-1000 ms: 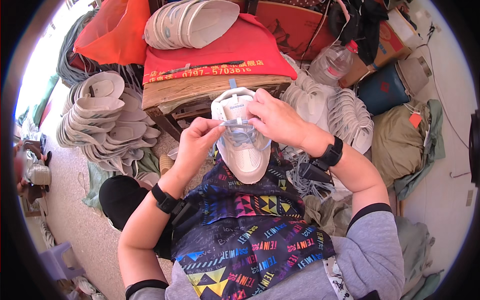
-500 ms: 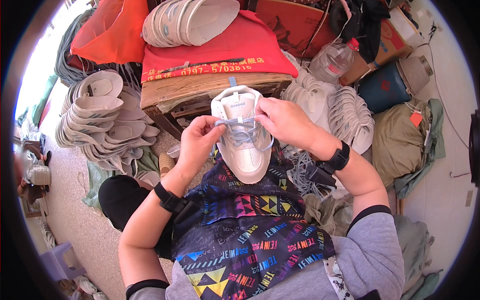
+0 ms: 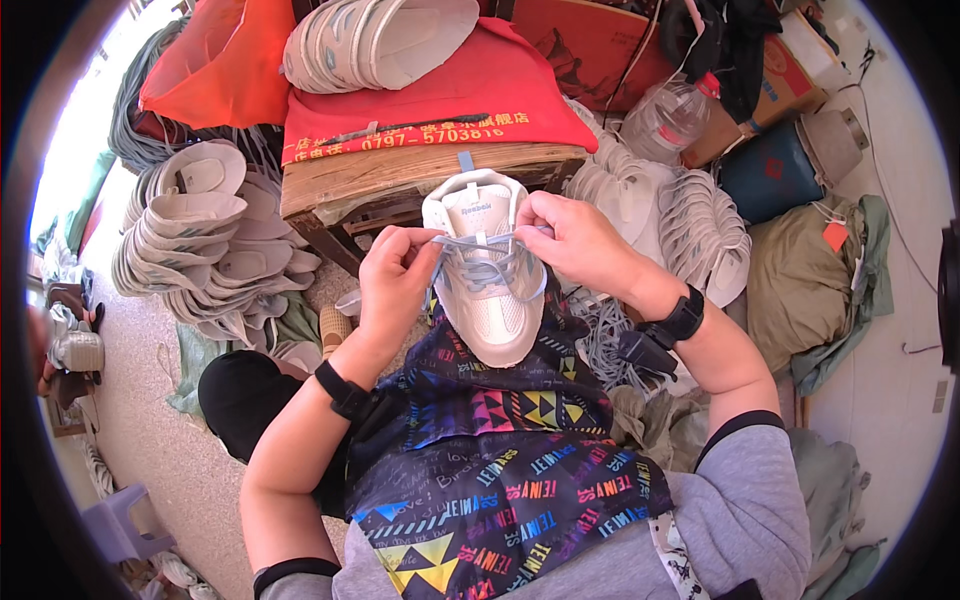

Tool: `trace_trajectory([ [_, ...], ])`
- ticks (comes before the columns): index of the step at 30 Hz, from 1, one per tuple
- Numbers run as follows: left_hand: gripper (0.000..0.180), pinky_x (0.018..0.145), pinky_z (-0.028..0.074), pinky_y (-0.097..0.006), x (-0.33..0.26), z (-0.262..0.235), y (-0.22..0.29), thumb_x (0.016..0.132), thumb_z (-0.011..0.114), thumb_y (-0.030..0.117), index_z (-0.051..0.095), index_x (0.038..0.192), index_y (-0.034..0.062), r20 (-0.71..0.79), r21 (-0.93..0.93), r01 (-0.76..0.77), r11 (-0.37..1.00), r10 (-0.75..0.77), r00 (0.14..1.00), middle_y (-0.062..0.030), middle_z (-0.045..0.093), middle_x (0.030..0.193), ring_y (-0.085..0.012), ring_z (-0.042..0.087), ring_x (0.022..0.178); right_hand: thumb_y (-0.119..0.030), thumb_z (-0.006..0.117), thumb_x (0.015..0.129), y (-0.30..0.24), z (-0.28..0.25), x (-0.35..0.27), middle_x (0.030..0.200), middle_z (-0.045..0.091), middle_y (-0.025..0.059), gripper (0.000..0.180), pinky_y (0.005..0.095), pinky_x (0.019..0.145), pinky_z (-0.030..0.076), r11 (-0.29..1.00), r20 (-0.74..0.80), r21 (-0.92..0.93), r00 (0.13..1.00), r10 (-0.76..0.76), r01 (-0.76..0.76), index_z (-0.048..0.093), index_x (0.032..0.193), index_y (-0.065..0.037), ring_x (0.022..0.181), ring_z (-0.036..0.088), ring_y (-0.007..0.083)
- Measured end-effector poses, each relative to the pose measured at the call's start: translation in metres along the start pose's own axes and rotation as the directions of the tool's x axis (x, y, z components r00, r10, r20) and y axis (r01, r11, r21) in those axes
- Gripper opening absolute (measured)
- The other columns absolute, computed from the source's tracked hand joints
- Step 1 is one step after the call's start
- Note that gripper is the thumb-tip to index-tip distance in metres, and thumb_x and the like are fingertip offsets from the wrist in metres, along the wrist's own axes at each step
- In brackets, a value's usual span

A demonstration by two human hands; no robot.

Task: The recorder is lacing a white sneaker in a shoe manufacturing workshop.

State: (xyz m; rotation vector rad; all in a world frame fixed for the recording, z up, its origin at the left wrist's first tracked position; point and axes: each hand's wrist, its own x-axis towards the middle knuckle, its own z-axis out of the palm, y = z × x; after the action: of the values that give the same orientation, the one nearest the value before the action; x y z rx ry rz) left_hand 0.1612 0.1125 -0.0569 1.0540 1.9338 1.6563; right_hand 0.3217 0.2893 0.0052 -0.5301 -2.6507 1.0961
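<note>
A white sneaker rests toe toward me on my dark patterned apron, its heel end near the wooden bench. Grey-blue shoelace crosses its tongue through several eyelets. On the shoe's left edge, my left hand pinches a lace strand between thumb and forefinger. My right hand is closed at the opposite collar edge, thumb and forefinger pinched on the lace by the upper eyelets. The lace's exact hold under the right fingertips is partly hidden.
Ahead stands a wooden bench with a red cloth and nested shoe uppers. More stacked uppers lie left and right. Loose grey laces hang beside my right forearm. A plastic bottle stands behind.
Both hands have shifted slightly outward and up from the lace crossing, the left fingers rising along the shoe's edge. The sneaker stays in place.
</note>
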Motion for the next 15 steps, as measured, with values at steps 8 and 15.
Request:
trace_trajectory([
  [8, 0.014, 0.06, 0.05, -0.036, -0.006, 0.004, 0.005, 0.083, 0.067, 0.005, 0.059, 0.094, 0.004, 0.112, 0.396, -0.271, 0.877, 0.247, 0.963, -0.0106, 0.054, 0.085, -0.0264, 0.06, 0.067, -0.014, 0.062, 0.088, 0.007, -0.043, -0.004, 0.074, 0.061, 0.0067, 0.012, 0.0307, 0.063, 0.048, 0.996, -0.073, 0.063, 0.995, 0.071, -0.067, 0.06, 0.092, -0.003, 0.065, 0.058, 0.0159],
  [15, 0.017, 0.059, 0.048, -0.03, -0.003, 0.003, -0.014, 0.082, 0.069, 0.008, 0.06, 0.096, 0.004, -0.01, 0.192, -0.042, 0.98, 0.044, 0.999, -0.0055, 0.053, 0.086, -0.0151, 0.057, 0.07, -0.015, 0.065, 0.086, -0.008, -0.035, -0.014, 0.088, 0.059, 0.0098, 0.011, 0.0361, 0.066, 0.05, 0.94, -0.278, -0.326, 0.941, -0.195, 0.098, 0.062, 0.091, -0.006, 0.075, 0.063, 0.0255],
])
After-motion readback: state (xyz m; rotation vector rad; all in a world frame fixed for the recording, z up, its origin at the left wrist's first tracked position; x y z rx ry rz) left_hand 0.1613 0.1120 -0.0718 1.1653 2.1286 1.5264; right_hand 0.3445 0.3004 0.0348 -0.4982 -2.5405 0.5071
